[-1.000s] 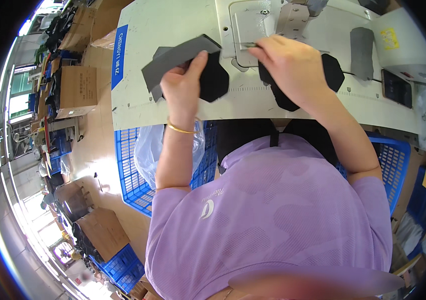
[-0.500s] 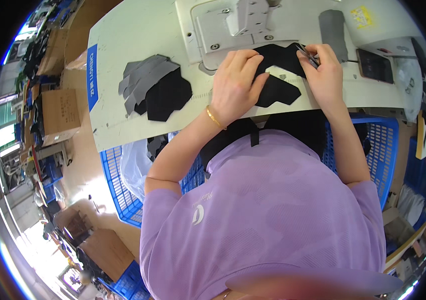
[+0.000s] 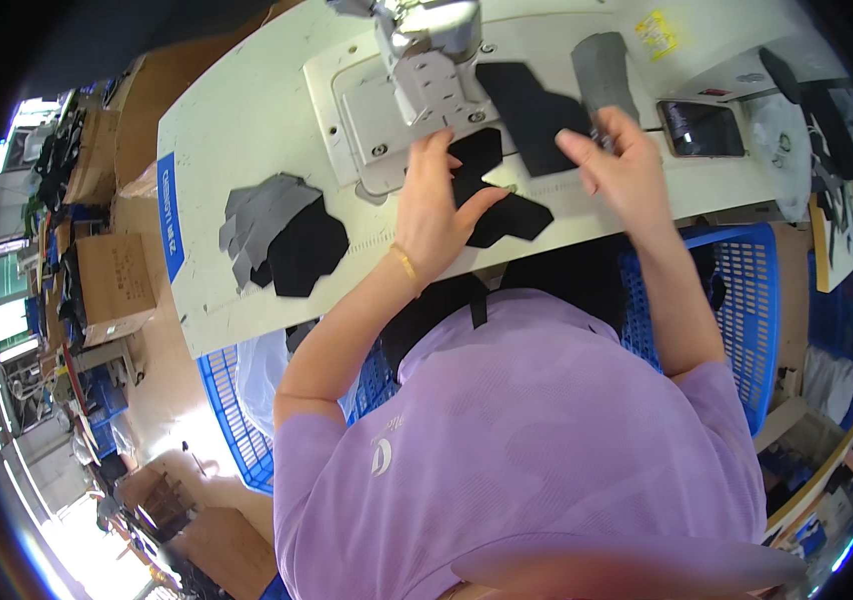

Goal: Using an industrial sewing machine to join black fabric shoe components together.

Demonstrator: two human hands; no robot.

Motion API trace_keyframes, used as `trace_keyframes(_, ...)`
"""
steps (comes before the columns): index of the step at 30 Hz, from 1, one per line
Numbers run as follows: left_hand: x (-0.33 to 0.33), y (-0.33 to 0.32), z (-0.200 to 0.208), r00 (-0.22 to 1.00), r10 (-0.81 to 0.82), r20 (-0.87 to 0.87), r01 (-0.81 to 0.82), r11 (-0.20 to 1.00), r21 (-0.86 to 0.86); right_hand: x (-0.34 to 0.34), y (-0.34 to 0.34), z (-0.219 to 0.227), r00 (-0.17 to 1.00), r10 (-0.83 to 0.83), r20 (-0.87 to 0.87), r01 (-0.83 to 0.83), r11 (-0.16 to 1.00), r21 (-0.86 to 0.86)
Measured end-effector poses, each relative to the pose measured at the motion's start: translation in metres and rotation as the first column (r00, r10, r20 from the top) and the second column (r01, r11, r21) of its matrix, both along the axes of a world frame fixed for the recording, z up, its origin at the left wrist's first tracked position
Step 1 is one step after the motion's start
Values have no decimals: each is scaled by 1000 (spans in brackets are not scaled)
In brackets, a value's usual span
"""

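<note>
My right hand (image 3: 623,168) pinches the lower right edge of a dark fabric piece (image 3: 535,112), raised and slightly blurred by motion. A small dark metal tool, looking like thread snips (image 3: 602,138), sits among the same fingers, mostly hidden. Flat on the tabletop, my left hand (image 3: 435,208) rests with thumb and fingers apart at the left edge of a black notched fabric piece (image 3: 512,220). Part of that piece lies under the hand. Just beyond the fingertips is the sewing machine's metal head (image 3: 432,85).
Left on the table (image 3: 247,130) lies a pile of grey and black fabric pieces (image 3: 297,240). A grey strip (image 3: 602,72) and a phone (image 3: 701,129) are at the right. Blue baskets (image 3: 747,320) stand below the table edge. Cardboard boxes (image 3: 112,285) are at far left.
The right hand has lifted a dark piece away from the notched one and turned it. My left hand has its fingers straighter. The view has shifted, showing more of the machine head.
</note>
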State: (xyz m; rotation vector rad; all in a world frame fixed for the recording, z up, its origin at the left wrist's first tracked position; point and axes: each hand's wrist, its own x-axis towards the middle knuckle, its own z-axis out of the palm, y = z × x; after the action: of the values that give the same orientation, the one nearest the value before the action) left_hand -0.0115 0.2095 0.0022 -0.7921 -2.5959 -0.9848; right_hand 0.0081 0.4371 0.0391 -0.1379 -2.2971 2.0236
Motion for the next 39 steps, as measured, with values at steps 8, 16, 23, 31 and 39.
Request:
trace_keyframes(8, -13, -28, 22, 793, -187, 580, -342, 651, 678, -13, -19, 4, 814, 261, -518, 111, 807, 580)
trace_keyframes(16, 6, -41, 50, 620, -534, 575, 135, 794, 592, -104, 67, -6, 870, 454, -193, 10, 375, 927)
trace_keyframes(23, 6, -42, 54, 641, -567, 518, 104, 733, 672, -132, 52, -9, 888, 412, -203, 1, 440, 898)
trace_keyframes(31, 7, -48, 52, 620, -585, 523, 114, 726, 678, -129, 42, 10, 869, 434, -236, 43, 410, 911)
trace_keyframes(39, 8, -53, 49, 622, -565, 542, 73, 732, 678, -120, 52, 4, 906, 366, -214, 16, 476, 879)
